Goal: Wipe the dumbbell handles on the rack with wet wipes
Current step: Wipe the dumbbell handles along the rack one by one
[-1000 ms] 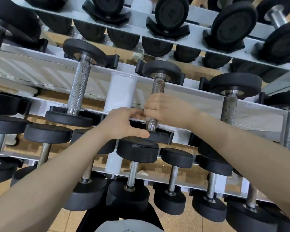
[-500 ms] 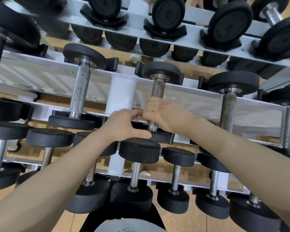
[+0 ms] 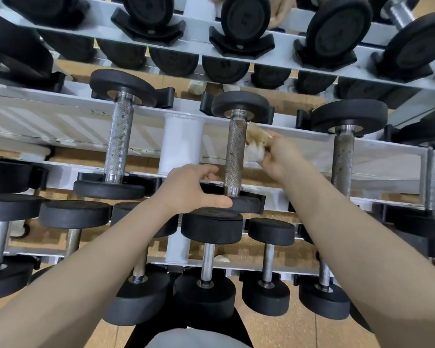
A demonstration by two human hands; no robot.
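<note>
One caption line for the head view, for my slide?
Right hand holds a wet wipe beside a dumbbell handle; left hand steadies it.

the dumbbell heads (image 3: 240,104) are matte black, the handles (image 3: 234,156) silvery steel with a fine cross-hatched grip — one handle to the right (image 3: 342,162) is darker and speckled. the rack (image 3: 60,126) is pale grey-white. the wipe (image 3: 256,146) is white, stained brownish at the top (blurred). the floor (image 3: 299,330) is orange-tan.

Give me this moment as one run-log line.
left hand: steadying dumbbell at near weight | right hand: pinching wipe beside handle | wipe: stained
</note>
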